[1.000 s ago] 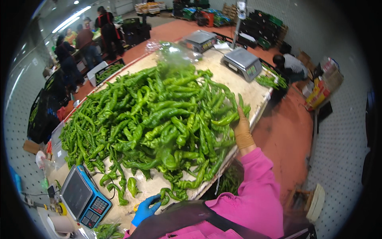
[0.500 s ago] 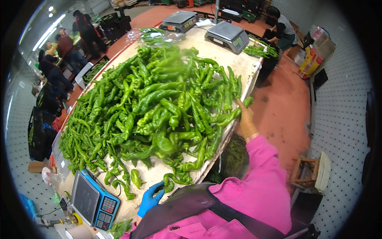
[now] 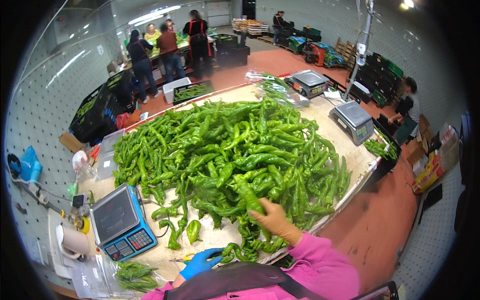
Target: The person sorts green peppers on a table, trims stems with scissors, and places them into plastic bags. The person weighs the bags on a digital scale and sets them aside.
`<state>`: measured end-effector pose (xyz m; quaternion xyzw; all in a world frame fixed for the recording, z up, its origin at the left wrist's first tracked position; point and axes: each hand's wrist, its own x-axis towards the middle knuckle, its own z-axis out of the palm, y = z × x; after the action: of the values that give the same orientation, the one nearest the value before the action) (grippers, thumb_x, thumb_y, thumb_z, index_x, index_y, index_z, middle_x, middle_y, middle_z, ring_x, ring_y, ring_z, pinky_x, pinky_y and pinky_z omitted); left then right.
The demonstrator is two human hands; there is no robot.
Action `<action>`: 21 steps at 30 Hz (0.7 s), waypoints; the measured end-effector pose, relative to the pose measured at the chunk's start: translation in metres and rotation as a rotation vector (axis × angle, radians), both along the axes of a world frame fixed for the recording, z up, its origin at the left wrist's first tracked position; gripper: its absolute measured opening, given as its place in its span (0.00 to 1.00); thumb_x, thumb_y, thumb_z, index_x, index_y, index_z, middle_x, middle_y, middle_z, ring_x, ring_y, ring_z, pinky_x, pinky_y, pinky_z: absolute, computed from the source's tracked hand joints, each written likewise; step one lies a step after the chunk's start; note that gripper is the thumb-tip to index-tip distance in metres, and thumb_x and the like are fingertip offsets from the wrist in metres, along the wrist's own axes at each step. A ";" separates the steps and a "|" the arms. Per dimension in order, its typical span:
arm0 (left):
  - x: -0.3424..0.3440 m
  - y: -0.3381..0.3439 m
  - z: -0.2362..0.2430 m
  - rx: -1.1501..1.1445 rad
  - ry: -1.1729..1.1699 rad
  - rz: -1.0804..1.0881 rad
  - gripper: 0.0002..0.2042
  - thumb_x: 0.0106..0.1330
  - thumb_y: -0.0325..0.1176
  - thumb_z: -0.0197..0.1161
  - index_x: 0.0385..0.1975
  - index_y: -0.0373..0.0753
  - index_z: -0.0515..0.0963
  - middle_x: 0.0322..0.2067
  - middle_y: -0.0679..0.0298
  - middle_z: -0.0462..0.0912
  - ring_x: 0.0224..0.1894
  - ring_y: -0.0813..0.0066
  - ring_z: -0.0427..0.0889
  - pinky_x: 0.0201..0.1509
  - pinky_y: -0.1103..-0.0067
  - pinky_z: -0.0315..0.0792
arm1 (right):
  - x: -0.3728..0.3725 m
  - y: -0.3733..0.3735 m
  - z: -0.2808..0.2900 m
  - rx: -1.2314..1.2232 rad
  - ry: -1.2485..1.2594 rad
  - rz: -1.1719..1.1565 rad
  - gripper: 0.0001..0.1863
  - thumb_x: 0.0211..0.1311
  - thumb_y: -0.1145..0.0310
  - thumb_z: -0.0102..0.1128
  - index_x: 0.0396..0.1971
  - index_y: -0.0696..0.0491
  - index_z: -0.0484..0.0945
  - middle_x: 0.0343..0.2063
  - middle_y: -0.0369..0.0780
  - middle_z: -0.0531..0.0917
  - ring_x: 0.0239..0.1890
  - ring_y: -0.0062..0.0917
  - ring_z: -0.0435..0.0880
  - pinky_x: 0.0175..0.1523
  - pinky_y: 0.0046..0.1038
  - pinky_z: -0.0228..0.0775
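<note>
Right hand [image 3: 274, 220] on green peppers [image 3: 235, 150]

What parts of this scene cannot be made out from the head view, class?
- Right hand: fingertips buried in the peppers, so its grip is hidden.
- Left hand: blue glove lies partly behind the dark apron; whether it holds anything is unclear.
- Scale screen: too small to read.
- Table top: mostly covered by peppers.
</note>
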<state>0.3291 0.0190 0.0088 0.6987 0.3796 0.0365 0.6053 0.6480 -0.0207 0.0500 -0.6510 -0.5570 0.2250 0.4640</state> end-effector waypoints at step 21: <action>-0.057 -0.042 -0.036 0.222 -0.017 0.290 0.22 0.68 0.43 0.63 0.58 0.39 0.75 0.46 0.54 0.84 0.50 0.66 0.84 0.53 0.72 0.76 | -0.137 0.073 -0.120 -0.202 -0.771 0.432 0.20 0.56 0.53 0.64 0.41 0.53 0.74 0.29 0.45 0.84 0.28 0.43 0.84 0.31 0.42 0.75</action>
<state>0.2720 -0.0232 -0.0275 0.6990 0.4646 0.1711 0.5160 0.5108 0.0518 -0.0703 -0.5981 -0.7875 0.1114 0.0992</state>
